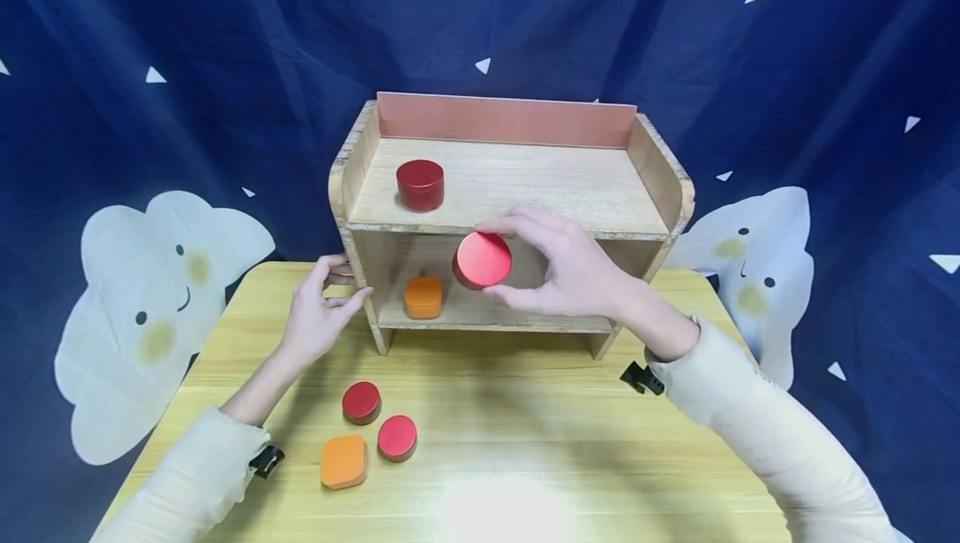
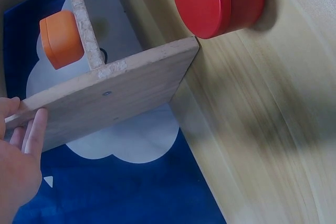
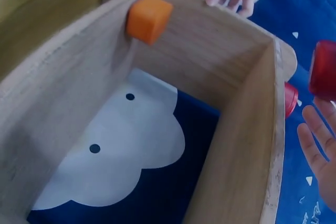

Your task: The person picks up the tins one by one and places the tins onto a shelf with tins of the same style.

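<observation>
My right hand [image 1: 573, 263] holds a round red tin [image 1: 483, 259] between thumb and fingers, in front of the shelf opening with its lid facing me. In the right wrist view that tin [image 3: 323, 72] shows at the right edge, partly cut off. The left hand [image 1: 318, 309] grips the left side panel of a small wooden shelf [image 1: 517, 180], thumb at the front edge and fingers along the outer face. On the top board stands a dark red round tin [image 1: 420, 186]. An orange square tin [image 1: 423, 298] sits on the lower board, at the left.
Two more red round tins [image 1: 362, 403] and another orange square tin [image 1: 344, 461] lie on the wooden table [image 1: 600, 443], front left. Behind hangs a dark blue curtain [image 1: 525, 17], with white cloud shapes [image 1: 161, 309] on both sides.
</observation>
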The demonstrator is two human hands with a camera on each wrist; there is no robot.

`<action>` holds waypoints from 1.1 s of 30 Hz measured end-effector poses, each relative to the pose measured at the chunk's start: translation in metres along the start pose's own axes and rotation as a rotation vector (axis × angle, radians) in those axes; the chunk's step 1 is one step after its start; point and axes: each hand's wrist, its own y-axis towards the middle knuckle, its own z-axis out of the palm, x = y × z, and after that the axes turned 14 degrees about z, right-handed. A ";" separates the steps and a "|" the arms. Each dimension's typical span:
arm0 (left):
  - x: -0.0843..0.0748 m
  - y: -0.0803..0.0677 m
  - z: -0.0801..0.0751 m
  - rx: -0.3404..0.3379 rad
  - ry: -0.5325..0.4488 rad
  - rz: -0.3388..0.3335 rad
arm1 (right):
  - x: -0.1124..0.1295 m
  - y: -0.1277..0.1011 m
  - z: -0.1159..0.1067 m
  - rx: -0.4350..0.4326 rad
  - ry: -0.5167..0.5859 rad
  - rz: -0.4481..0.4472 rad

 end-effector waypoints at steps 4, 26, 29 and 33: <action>0.000 0.000 0.000 0.000 0.004 0.004 | 0.000 0.008 -0.003 -0.010 0.013 0.004; 0.001 0.000 0.000 -0.008 0.001 -0.002 | -0.025 0.050 -0.011 0.000 -0.009 0.137; 0.001 0.000 0.000 -0.006 0.005 0.004 | -0.029 0.053 -0.012 0.013 -0.011 0.169; 0.001 -0.001 0.000 -0.003 0.005 0.004 | -0.032 0.056 -0.012 0.038 -0.028 0.201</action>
